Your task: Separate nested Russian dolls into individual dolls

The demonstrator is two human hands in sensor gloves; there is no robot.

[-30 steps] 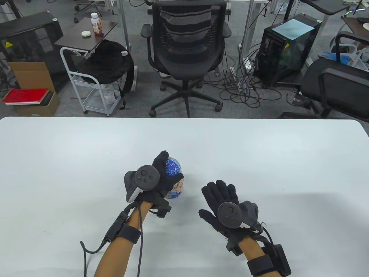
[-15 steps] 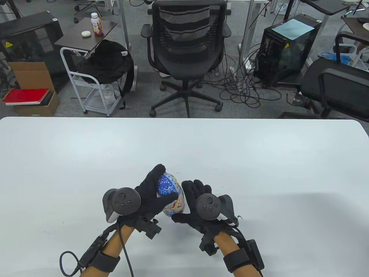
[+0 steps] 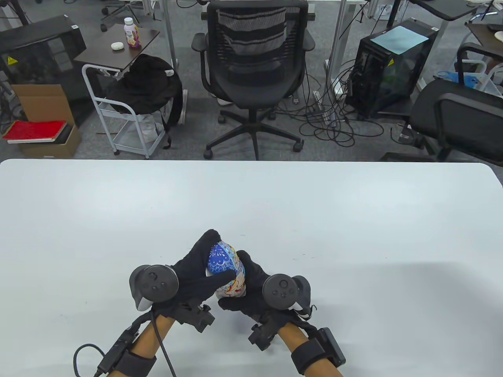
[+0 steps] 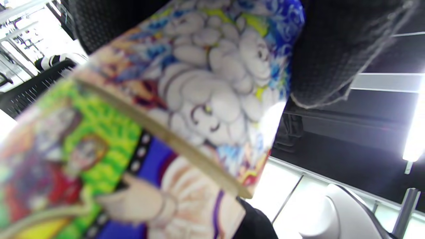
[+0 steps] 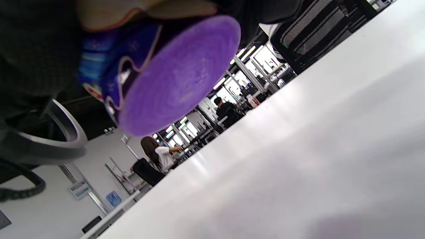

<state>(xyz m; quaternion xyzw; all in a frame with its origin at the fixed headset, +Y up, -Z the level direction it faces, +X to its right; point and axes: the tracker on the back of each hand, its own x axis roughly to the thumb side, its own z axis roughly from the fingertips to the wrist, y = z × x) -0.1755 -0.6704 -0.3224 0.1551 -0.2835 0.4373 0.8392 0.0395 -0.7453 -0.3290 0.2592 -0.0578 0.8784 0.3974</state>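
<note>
A painted nesting doll [image 3: 226, 267], blue-patterned on top, is held tilted between both hands near the table's front edge. My left hand [image 3: 204, 257] wraps round its upper half, fingers over the crown and thumb across the front. My right hand [image 3: 247, 282] grips the lower half from the right. In the left wrist view the doll [image 4: 199, 83] fills the frame, with a pale wooden edge showing at the seam, and a gloved finger [image 4: 332, 49] lies on its top. The right wrist view shows the doll's purple base [image 5: 176, 76] off the table [image 5: 298, 149].
The white table [image 3: 353, 220] stretches wide to the left, right and back of the hands. Beyond its far edge stand a black office chair [image 3: 251, 78], a white trolley [image 3: 118, 118] and a computer tower [image 3: 389, 66]. Cables trail from both wrists.
The right hand, earlier flat and apart on the right, has come in and taken the doll's lower half. Both hands have drawn the doll toward the front edge, tilted.
</note>
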